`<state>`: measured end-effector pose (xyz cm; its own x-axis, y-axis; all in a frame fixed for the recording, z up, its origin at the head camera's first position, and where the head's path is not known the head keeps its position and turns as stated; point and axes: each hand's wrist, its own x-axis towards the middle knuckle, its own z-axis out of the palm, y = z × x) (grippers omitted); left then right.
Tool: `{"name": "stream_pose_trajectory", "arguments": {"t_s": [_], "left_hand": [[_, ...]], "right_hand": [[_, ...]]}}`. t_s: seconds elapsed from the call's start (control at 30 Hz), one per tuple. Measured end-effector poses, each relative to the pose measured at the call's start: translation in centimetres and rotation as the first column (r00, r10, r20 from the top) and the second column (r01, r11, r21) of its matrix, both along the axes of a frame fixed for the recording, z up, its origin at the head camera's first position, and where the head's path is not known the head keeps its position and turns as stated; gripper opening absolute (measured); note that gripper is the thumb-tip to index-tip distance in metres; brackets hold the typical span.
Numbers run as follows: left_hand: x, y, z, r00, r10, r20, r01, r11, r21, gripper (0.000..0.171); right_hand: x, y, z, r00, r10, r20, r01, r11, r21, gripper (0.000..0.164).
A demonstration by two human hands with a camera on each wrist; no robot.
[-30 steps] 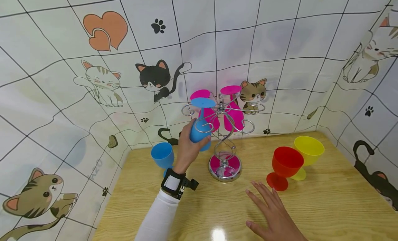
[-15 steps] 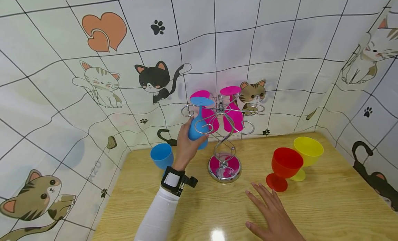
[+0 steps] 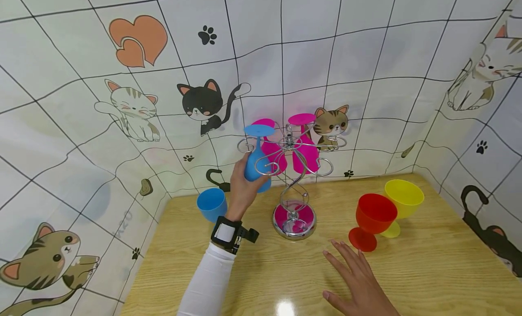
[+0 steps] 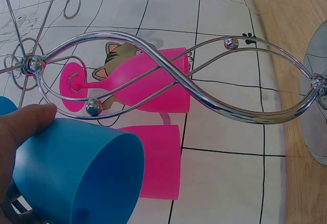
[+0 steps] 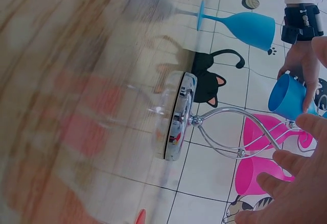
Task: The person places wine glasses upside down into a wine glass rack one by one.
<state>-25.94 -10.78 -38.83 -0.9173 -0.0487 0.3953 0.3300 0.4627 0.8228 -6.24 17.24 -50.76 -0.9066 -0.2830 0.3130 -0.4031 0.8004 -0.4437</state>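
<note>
My left hand (image 3: 243,185) grips a blue plastic goblet (image 3: 258,164) by its bowl. The goblet is upside down, foot on top, at the left side of a chrome wire goblet rack (image 3: 294,189); a curled rack arm overlaps it in the head view. In the left wrist view the thumb lies along the goblet's bowl (image 4: 76,168), its mouth facing the rack's base. Two pink goblets (image 3: 306,155) hang upside down at the back of the rack. My right hand (image 3: 360,280), fingers spread, is over the table in front of the red goblet (image 3: 376,214) and holds nothing.
Another blue goblet (image 3: 212,205) stands upright left of the rack, partly behind my left wrist. A yellow goblet (image 3: 403,196) stands behind the red one at the right. The wooden table (image 3: 269,280) meets a cat-print wall covering (image 3: 367,49) behind the rack.
The held blue goblet and my left hand have shifted slightly left and up, so its foot now covers part of a pink foot behind. My right hand stays nearly still.
</note>
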Motion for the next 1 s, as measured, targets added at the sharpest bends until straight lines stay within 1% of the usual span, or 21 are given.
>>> {"name": "stream_pose_trajectory", "arguments": {"t_s": [0.13, 0.27, 0.47, 0.73, 0.83, 1.0], "left_hand": [[0.0, -0.1, 0.0, 1.000, 0.004, -0.011, -0.004, 1.000, 0.006, 0.082], [-0.1, -0.4, -0.2, 0.999, 0.023, -0.022, -0.023, 1.000, 0.018, 0.084], [-0.1, -1.0, -0.5, 0.999, 0.044, -0.005, -0.044, 0.998, 0.043, 0.082], [-0.1, -1.2, -0.7, 0.998, 0.065, 0.000, -0.065, 0.997, 0.049, 0.081], [0.0, -1.2, -0.6, 0.997, 0.071, -0.007, -0.070, 0.996, 0.052, 0.080], [0.0, -1.4, -0.6, 0.997, 0.076, -0.015, -0.075, 0.996, 0.053, 0.080]], "right_hand": [[0.0, 0.0, 0.0, 1.000, 0.000, 0.004, 0.000, 1.000, -0.001, 0.088], [0.1, 0.1, 0.1, 1.000, -0.001, 0.013, 0.001, 1.000, -0.009, 0.089], [0.2, 0.1, 0.1, 1.000, -0.007, 0.023, 0.007, 1.000, 0.004, 0.087], [0.2, 0.1, -0.1, 1.000, -0.003, 0.000, 0.003, 1.000, 0.003, 0.086], [0.2, 0.1, -0.3, 1.000, 0.001, -0.015, 0.000, 1.000, 0.007, 0.087], [0.2, 0.2, -0.4, 1.000, -0.001, -0.015, 0.001, 1.000, -0.003, 0.087]]}}
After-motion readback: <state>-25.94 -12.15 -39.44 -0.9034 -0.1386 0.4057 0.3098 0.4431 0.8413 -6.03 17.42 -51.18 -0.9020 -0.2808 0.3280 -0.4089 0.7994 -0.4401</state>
